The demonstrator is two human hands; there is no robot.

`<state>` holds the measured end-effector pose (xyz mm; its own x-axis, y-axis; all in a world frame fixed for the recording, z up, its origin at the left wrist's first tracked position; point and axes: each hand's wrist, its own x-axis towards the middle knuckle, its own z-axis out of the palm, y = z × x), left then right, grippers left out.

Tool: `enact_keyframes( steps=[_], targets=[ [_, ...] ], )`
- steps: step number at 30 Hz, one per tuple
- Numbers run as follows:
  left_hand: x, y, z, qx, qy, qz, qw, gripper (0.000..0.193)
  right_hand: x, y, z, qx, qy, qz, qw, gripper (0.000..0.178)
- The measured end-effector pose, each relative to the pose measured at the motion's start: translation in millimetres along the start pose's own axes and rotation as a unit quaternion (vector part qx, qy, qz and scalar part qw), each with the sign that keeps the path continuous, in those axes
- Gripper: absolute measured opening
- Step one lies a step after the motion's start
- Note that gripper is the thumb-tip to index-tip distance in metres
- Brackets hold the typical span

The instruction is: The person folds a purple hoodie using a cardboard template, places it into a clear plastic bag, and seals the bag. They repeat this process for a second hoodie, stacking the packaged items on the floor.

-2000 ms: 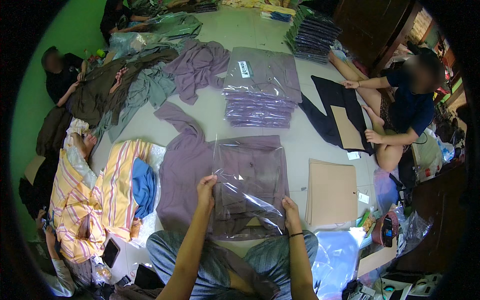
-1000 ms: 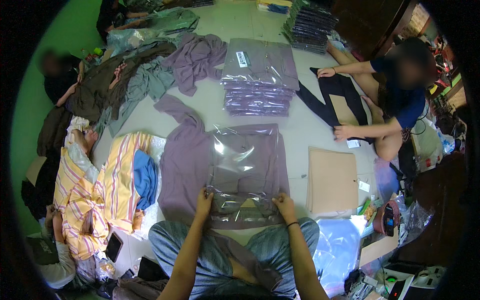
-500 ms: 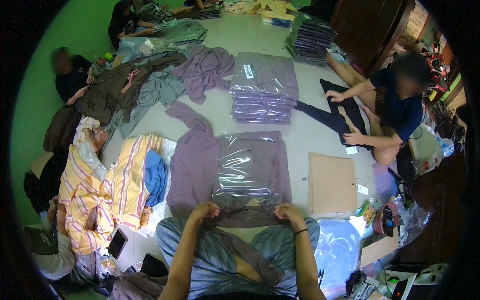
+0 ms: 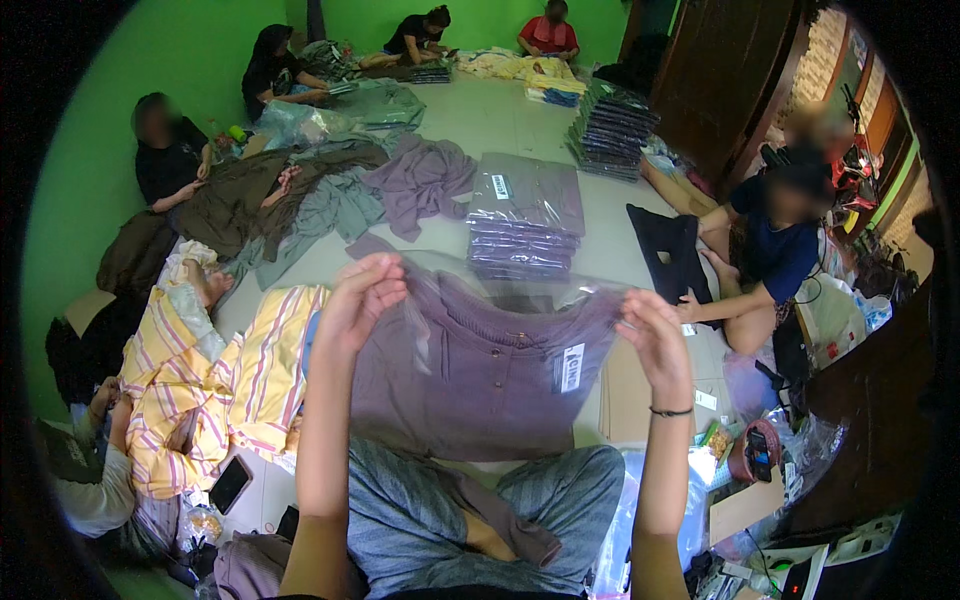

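- Mauve shirt [image 4: 470,400] is held up in front of the person, above the floor [image 4: 620,225], its lower edge near the knees; it looks to be inside a clear plastic bag [image 4: 592,290], with a white label [image 4: 569,368] on its right half.
- Left hand [image 4: 370,290] and right hand [image 4: 655,325] both pinch the film near its top corners, fingertips curled in.
- To do this well, raise both corners evenly, so the shirt settles flat and its collar does not slump; a light grip should spare the thin film.
- Left corner looks higher than the right; levelling them would probably help.
- Beyond stands a stack of bagged mauve shirts [image 4: 525,195], leaving little room ahead.
- Cardboard sheets [image 4: 625,400] lie partly hidden behind the shirt's right side, where the bag could snag.
- Yellow striped cloth [image 4: 180,415] crowds the left; a co-worker handles a black garment [image 4: 665,250] at right.
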<state>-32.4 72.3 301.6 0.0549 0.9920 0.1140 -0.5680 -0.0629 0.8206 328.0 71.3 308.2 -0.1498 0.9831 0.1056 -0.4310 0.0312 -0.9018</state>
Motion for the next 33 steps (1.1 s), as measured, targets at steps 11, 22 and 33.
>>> enact_keyframes(
  steps=[11, 22, 33],
  targets=[
    [-10.0, -26.7, -11.7, 0.106, 0.034, -0.033, 0.993, 0.008, 22.3, 49.2, -26.5, -0.019, 0.043, 0.016, 0.999, 0.015],
    [-113.2, -208.1, -82.6, 0.826, -0.02, -0.266, 0.496, 0.033, -117.3, 240.9, -90.7, -0.72, -0.055, 0.155, 0.674, 0.015],
    [-95.3, -300.2, -70.1, 0.825, -0.229, 0.185, 0.482, 0.027, -114.2, 286.6, -27.0, -0.614, -0.113, 0.055, 0.779, 0.029]
  ],
)
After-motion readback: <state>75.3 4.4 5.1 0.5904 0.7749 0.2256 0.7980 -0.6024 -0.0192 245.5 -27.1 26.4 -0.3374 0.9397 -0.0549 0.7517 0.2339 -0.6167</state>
